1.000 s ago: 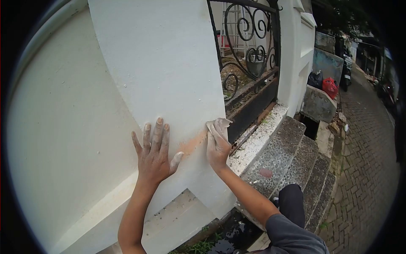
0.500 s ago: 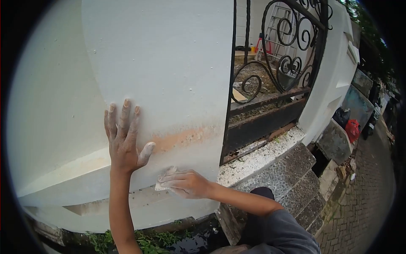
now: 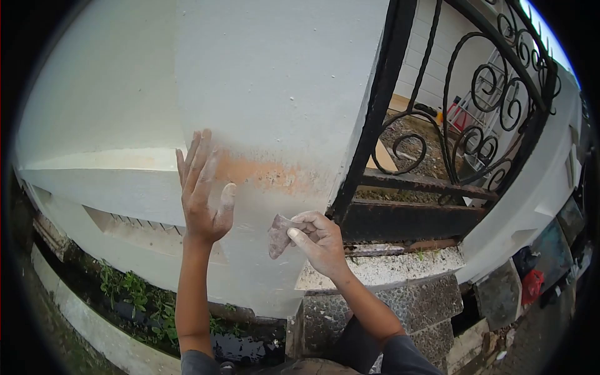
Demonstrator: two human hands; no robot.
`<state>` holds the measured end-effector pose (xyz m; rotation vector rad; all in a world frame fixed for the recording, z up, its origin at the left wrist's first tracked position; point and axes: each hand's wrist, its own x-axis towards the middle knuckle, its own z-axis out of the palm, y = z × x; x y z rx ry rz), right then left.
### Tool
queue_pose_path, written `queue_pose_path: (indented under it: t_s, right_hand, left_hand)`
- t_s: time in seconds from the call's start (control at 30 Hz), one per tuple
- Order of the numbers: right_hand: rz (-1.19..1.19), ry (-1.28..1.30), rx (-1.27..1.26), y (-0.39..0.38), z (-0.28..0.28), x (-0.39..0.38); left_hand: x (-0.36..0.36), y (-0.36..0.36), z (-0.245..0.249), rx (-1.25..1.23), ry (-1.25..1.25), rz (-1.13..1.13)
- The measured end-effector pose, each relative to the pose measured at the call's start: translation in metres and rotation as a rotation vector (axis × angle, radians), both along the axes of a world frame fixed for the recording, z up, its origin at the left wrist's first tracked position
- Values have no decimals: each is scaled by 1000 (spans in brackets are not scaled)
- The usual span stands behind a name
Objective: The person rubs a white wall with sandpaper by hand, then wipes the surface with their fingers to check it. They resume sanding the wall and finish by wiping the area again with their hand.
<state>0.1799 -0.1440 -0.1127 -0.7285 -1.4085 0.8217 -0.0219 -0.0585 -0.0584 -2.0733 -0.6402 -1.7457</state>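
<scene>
My left hand (image 3: 205,203) is raised at the white wall (image 3: 269,81), fingers stretched upward and dusted with white powder. Just right of its fingers runs a rough orange-brown patch (image 3: 257,172) where the paint is worn through. My right hand (image 3: 323,242) pinches a bent, dusty piece of sandpaper (image 3: 279,239) between thumb and fingers. That hand is lower than the patch, in front of the wall's lower right part, with the grey-brown face of the sandpaper turned toward me.
A black wrought-iron gate (image 3: 415,222) borders the wall on the right. Below it are a paint-spattered sill (image 3: 387,267) and pebbled steps (image 3: 422,300). A ditch with green weeds (image 3: 140,297) and dark water (image 3: 247,347) runs along the wall's foot. Behind the gate leans a ladder (image 3: 487,94).
My right hand has come away from the wall surface and turned, showing the sandpaper. My left hand has tilted, its fingers now closer together. The view has swung, bringing more ditch into sight.
</scene>
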Motion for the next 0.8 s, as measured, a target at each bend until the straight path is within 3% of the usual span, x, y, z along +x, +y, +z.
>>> queue_pose_path:
  t_s: [0.07,0.13,0.23,0.33,0.43,0.47,0.57,0.7,0.77,0.8]
  right_hand:
    - [43,64,-45,3,2,5]
    - [76,106,-79,4,1,12]
    - [80,149,-100,-4,3,14]
    - [219,411,-158,-8,-1,11]
    - [305,553,-200,-9,-10,6]
    - [322,572,-208,-11,-15,4]
    - [295,641,-268,-23,-24,-5]
    - [225,582,-239,-32,-32,-7]
    - [129,385,-221,-34,-29,3]
    - [60,288,-194,-35,-28,9]
  left_hand:
    - [26,-30,-42,-202,-185,-223]
    - [51,-60,-63,-614,-383,-556]
    - [65,-78,-83,-1001,-608,-1023]
    - [93,-87,-129,-869,-1047,-1539]
    - [110,-104,-130,-791,-819,-1324]
    - [114,-110,-123,-744,-922,-1249]
    - [106,-109,-125,-847,-916,-893]
    - [106,-109,-113,-897,-1067,-857]
    - [106,-107,-105,-896,-1088,-956]
    - [105,-106,-102,-844,-1056,-896]
